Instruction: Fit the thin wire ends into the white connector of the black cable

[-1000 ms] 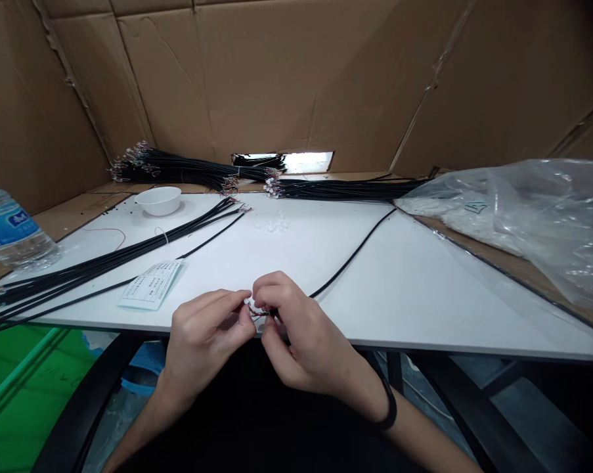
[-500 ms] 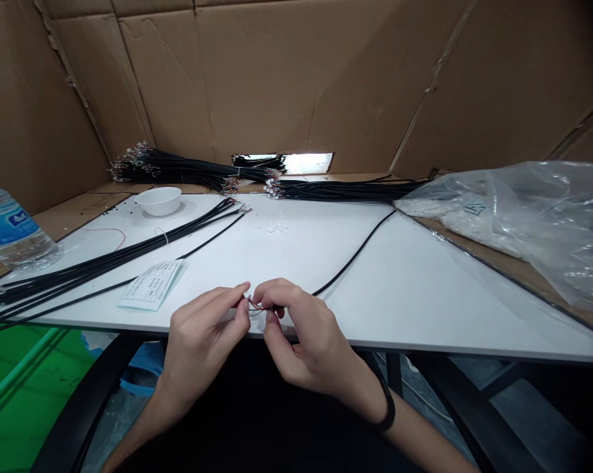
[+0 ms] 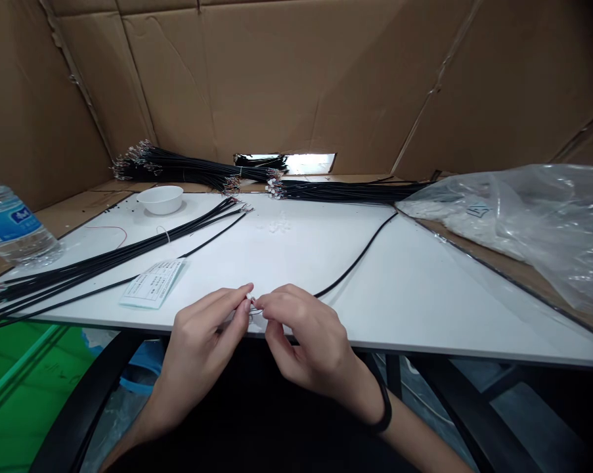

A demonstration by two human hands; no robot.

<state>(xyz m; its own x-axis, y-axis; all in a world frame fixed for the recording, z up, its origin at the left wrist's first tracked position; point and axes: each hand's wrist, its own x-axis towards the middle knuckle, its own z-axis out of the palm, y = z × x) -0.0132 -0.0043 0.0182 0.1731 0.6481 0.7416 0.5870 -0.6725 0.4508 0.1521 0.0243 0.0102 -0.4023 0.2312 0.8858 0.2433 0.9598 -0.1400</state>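
Holding a tiny white connector (image 3: 251, 303) at the end of a thin black cable (image 3: 355, 259) between the left hand (image 3: 200, 348) and the right hand (image 3: 310, 341), both pinching closed at the fingertips, just inside the near edge of the white table (image 3: 424, 309). Running from the fingers up and to the right across the tabletop, the cable trailing toward the far side. Wearing a dark wristband (image 3: 385, 410) on the right wrist. Lying left of the hands, a loose bundle of black cables (image 3: 104, 259) beside a printed card (image 3: 152, 284). Standing farther back, a white bowl (image 3: 162, 200) and a water bottle (image 3: 10, 226). Stacking along the back, two more cable bundles (image 3: 192, 167) (image 3: 345, 190), with a clear plastic bag (image 3: 537, 223) sitting at right.
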